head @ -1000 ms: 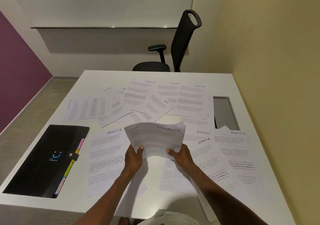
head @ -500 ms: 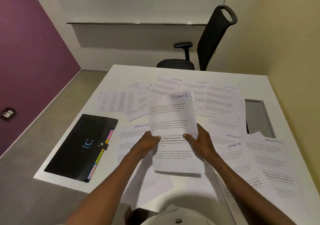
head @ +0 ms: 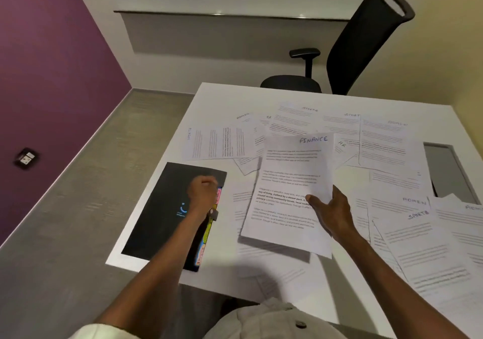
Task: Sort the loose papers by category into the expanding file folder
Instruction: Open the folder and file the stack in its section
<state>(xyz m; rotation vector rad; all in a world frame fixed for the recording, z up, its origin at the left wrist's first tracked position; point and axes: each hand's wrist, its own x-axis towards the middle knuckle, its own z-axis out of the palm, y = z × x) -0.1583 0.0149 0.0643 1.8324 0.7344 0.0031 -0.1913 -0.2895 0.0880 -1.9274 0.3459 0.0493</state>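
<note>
- Hands first: left hand (head: 202, 189) sits curled on the black expanding file folder (head: 162, 216), right at its tabbed edge. Can't tell if it's actually gripping the flap.
- Right hand (head: 330, 212) pinches the FINANCE stack (head: 290, 182) by its right edge, held above the tabletop (head: 224, 95).
- Folder lies left of the stack, long axis running away from the person, tabs facing the papers, so I reckon the stack travels left.

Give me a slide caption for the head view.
Right hand holds the FINANCE sheet while left hand reaches the black file folder.
</note>
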